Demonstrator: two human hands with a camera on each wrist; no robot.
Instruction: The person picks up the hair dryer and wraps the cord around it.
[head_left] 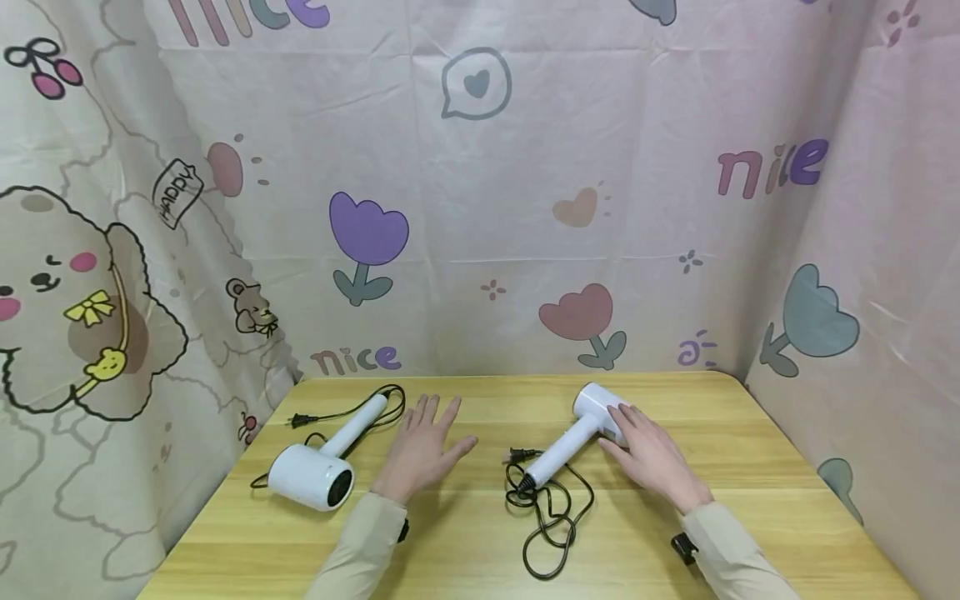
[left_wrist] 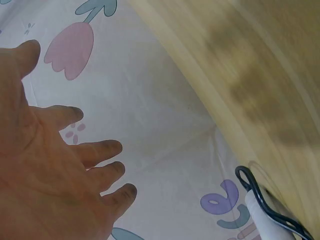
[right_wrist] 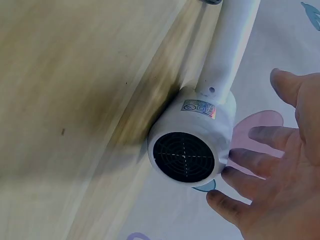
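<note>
Two white hair dryers lie on a wooden table. Beside the left hair dryer [head_left: 307, 475], whose handle points to the back, my left hand [head_left: 422, 450] spreads its fingers and holds nothing. The left wrist view shows that bare palm, with the end of a white handle [left_wrist: 267, 220] and its cord at the lower right. My right hand [head_left: 651, 457] is at the barrel of the right hair dryer [head_left: 562, 450], fingers extended, fingertips right at its side. In the right wrist view the barrel's dark round grille [right_wrist: 184, 157] faces the camera, and no fingers curl round it.
A black cord [head_left: 551, 575] loops in front of the right dryer, its plug [head_left: 522, 455] beside the handle. The other cord's plug [head_left: 300, 420] lies at the back left of the table [head_left: 480, 533]. A printed curtain [head_left: 480, 183] hangs behind and at both sides.
</note>
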